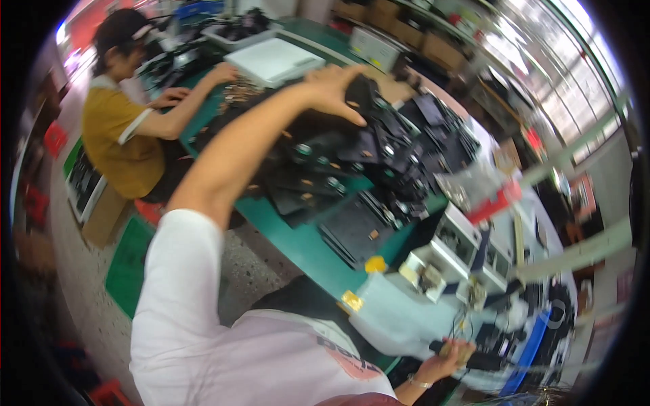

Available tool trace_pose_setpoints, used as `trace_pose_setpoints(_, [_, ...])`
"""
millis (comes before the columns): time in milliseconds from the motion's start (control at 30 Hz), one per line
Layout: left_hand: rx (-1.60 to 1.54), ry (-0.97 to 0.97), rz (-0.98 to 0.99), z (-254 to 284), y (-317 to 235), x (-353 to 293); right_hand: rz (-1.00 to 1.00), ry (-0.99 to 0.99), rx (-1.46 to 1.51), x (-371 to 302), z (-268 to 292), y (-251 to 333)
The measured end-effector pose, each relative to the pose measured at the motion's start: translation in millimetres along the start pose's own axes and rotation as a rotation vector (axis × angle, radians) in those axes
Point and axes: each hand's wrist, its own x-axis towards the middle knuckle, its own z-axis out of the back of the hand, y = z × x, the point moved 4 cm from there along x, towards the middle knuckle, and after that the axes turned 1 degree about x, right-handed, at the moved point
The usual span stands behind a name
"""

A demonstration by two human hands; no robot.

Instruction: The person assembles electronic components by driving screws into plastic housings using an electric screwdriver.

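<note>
My left hand (333,93) reaches across to the far side of a large heap of black flat pouches (318,159) with small metal fittings and tan tabs. Its thumb and fingers are spread apart, next to a dark piece of the heap. At the lower right my right hand (437,367) closes around a long black object (484,360); blur hides its exact kind. A flat stack of black pieces (357,227) lies on the green table (274,227) between my hands.
A co-worker (128,128) in a yellow top sits at the left, hands on the table beside a white flat box (277,61). White open boxes (433,271), a red object (494,203), a yellow piece (375,264) and a blue bar (528,352) lie toward the right.
</note>
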Motion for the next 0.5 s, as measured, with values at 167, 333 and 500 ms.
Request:
trace_pose_setpoints(167, [-0.095, -0.075, -0.322, 5.6, -85.8, -57.1, -0.055, 0.233, 0.084, -12.3, -22.8, 22.9])
trace_pose_setpoints(333, [-0.282, 0.032, -0.445, 5.4, -176.5, -160.0, 0.087, 0.421, 0.057, -3.8, -42.5, 32.0])
trace_pose_setpoints(500, [-0.485, 0.363, -0.504, -38.0, -232.9, -235.8, 0.052, 0.513, 0.258, 0.6, -75.8, 54.6])
